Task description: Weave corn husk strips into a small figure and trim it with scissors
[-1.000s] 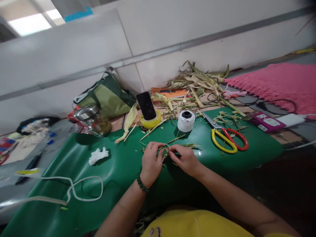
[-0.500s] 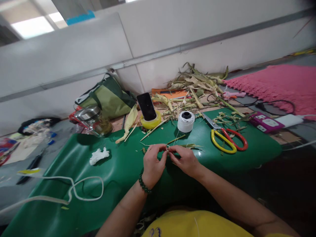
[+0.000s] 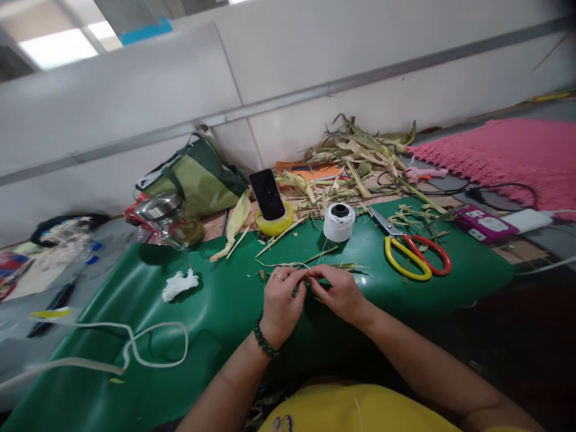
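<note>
Fingertip to fingertip, my left hand (image 3: 284,297) and my right hand (image 3: 338,293) are both closed in a pinch over the green mat (image 3: 216,336). White thread (image 3: 322,252) runs from the white spool (image 3: 338,227) down to the fingers of my right hand. Whatever small piece sits between the fingertips is mostly hidden by them. A thin pale strand (image 3: 274,264) sticks out leftward above my left hand. Just beyond my hands lie narrow green husk strips (image 3: 348,266). Scissors (image 3: 411,252) with one yellow and one red handle rest to the right, blades pointing away.
Behind the spool, a phone (image 3: 269,195) leans in a yellow tape roll (image 3: 275,223). Dry corn husks (image 3: 360,150) are heaped by the wall. At left are a glass jar (image 3: 168,225), a green bag (image 3: 202,177), crumpled tissue (image 3: 180,284) and a white cable (image 3: 155,362).
My left hand has rolled slightly, and its thumb and fingers have shifted over the pinched spot, covering the small pale piece. My right hand stays almost in place.
</note>
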A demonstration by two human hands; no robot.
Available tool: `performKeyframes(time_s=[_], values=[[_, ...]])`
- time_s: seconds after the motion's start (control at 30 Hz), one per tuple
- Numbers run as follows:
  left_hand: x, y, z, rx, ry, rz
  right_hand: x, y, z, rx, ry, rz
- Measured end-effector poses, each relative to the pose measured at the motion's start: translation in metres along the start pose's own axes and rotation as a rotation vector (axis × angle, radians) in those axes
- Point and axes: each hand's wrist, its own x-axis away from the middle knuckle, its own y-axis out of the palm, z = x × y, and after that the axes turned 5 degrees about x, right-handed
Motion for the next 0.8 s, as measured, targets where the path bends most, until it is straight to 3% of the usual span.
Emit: performKeyframes(time_s=[0.27, 0.47, 0.57, 0.67, 0.8], values=[[-0.005, -0.002, 0.004, 0.014, -0.205, -0.112, 0.002, 0.003, -0.001, 0.009, -0.014, -0.057], [-0.008, -0.004, -0.003, 0.085, -0.235, -0.125, -0.001, -0.001, 0.000, -0.026, 0.044, -0.063], [-0.009, -0.005, -0.006, 0.086, -0.220, -0.095, -0.002, -0.002, 0.001, -0.034, 0.084, -0.058], [-0.007, -0.008, -0.004, 0.039, -0.190, 0.020, -0.002, -0.002, 0.001, -0.047, 0.096, -0.052], [-0.003, -0.010, 0.004, -0.108, -0.083, 0.103, -0.002, -0.002, 0.000, -0.056, 0.079, -0.029]])
